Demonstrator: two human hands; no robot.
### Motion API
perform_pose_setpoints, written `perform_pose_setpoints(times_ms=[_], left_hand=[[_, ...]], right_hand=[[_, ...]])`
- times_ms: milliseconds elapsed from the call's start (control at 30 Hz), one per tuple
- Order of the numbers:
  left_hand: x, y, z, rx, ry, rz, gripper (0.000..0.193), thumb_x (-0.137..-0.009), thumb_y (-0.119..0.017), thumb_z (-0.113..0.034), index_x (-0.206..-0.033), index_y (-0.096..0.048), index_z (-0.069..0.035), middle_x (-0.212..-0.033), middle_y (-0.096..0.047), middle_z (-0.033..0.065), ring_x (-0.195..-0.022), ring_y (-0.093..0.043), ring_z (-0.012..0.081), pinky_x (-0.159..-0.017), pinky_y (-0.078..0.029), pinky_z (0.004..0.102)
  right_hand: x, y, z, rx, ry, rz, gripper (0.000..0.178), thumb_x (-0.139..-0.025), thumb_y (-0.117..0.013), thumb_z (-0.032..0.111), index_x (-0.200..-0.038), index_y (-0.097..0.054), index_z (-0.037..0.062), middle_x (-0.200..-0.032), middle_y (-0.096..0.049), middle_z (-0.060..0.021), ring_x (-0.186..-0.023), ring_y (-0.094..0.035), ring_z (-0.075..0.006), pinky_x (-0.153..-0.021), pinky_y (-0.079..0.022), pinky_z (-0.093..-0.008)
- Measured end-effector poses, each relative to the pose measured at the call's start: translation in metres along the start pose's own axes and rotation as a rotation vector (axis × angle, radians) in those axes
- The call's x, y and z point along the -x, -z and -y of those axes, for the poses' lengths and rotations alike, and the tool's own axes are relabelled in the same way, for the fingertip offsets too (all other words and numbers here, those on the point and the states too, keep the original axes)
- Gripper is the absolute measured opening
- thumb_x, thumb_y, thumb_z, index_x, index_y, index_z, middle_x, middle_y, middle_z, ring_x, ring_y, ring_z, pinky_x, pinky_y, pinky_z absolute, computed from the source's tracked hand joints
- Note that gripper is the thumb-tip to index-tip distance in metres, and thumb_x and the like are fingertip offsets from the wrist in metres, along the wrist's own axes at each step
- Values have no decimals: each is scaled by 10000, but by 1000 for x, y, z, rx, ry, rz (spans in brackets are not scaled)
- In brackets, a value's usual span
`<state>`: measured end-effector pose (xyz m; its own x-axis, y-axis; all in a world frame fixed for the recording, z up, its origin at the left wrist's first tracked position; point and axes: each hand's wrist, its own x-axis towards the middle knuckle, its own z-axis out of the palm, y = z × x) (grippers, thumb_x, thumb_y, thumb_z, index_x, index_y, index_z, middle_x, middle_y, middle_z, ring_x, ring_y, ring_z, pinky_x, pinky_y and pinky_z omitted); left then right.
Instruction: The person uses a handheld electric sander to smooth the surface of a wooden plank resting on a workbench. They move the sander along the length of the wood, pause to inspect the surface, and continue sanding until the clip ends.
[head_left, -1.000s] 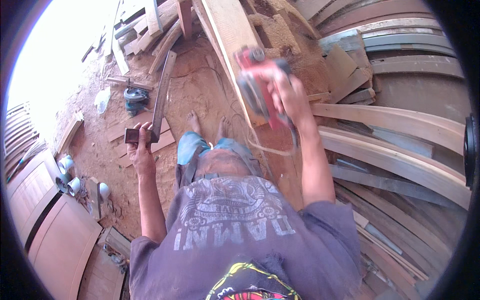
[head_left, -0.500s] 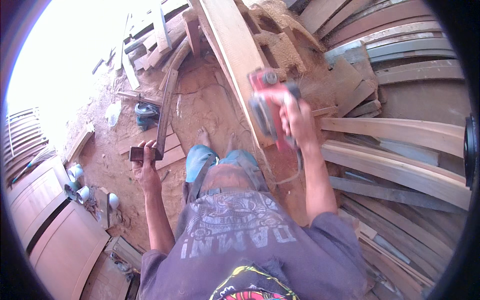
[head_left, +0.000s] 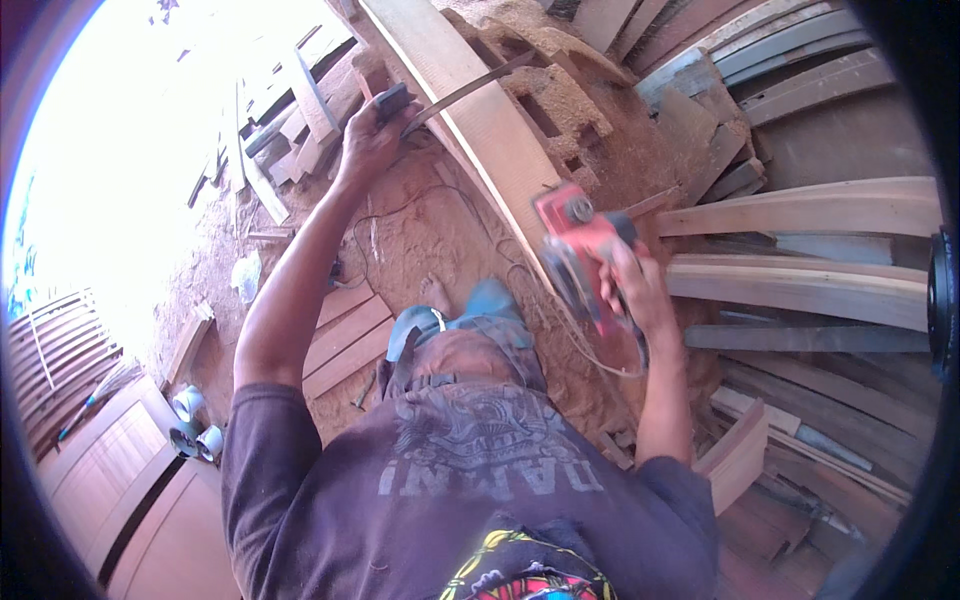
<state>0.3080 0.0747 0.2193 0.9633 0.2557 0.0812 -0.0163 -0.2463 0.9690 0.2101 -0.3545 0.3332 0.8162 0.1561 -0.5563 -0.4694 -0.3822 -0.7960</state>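
My left hand [head_left: 370, 140] reaches far forward, closed round the dark handle of a carpenter's square [head_left: 470, 94]. The square's long thin blade lies across the far part of a pale wooden plank [head_left: 500, 135]. In my right hand [head_left: 637, 285] is a red electric planer [head_left: 582, 240], gripped by its handle. The planer is over the plank's near end, tilted to one side; whether it touches the wood I cannot tell. A cord loops below the planer.
Sawdust-covered hollow blocks [head_left: 545, 110] stand right of the plank. Long boards [head_left: 800, 280] are stacked at the right. Offcuts [head_left: 295, 120] lie at the far left, flat boards [head_left: 345, 340] on the sandy ground near my feet. Door panels [head_left: 110, 470] and white cups [head_left: 188, 405] are at the lower left.
My left hand has swung forward and right with the square, from beside my legs to the plank. My right hand has shifted slightly right and nearer with the planer.
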Motion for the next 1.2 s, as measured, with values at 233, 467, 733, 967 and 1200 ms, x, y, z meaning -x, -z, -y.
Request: perform_pose_setpoints(times_ms=[233, 467, 733, 967, 1200], left_hand=[[-28, -16, 33, -10, 10, 160, 218, -1022, -730, -95, -1233, -725, -40, -1113, -780, 22, -1059, -699, 98, -961, -544, 291], [-13, -4, 23, 191, 156, -9, 228, -1036, -713, -105, -1246, -719, -15, -1148, -779, 51, -1072, -709, 120, -958, -552, 299], [29, 95, 35, 437, 435, -621, 367, -1046, -725, -243, -1349, -646, -51, -1262, -735, 78, -1213, -681, 181, -966, -543, 357], [69, 163, 139, 413, 604, -805, 196, -1041, -733, -252, -1108, -697, -71, -1019, -748, 54, -947, -722, 167, -832, -581, 346], [66, 164, 145, 441, 747, -857, 168, -1068, -697, -218, -989, -658, -75, -850, -713, 35, -783, -696, 147, -758, -569, 318]], right_hand=[[38, 11, -25, -36, -84, -124, 472, -1080, -587, 444, -805, -640, 64, -652, -561, 35, -543, -485, -42, -475, -354, -236], [-31, -16, 15, -35, -54, -56, 469, -1094, -568, 431, -806, -621, 64, -641, -515, 44, -525, -465, -37, -463, -355, -229], [-141, -56, 91, 55, 34, -21, 523, -1088, -564, 489, -796, -616, 59, -631, -520, 39, -515, -467, -41, -456, -352, -235], [-247, -103, 167, 50, 71, 72, 535, -1081, -564, 518, -796, -601, 67, -657, -517, 39, -522, -468, -43, -460, -356, -238], [-359, -173, 267, 51, 149, 79, 505, -1050, -585, 471, -869, -781, 41, -613, -556, 36, -501, -516, -44, -446, -391, -251]])
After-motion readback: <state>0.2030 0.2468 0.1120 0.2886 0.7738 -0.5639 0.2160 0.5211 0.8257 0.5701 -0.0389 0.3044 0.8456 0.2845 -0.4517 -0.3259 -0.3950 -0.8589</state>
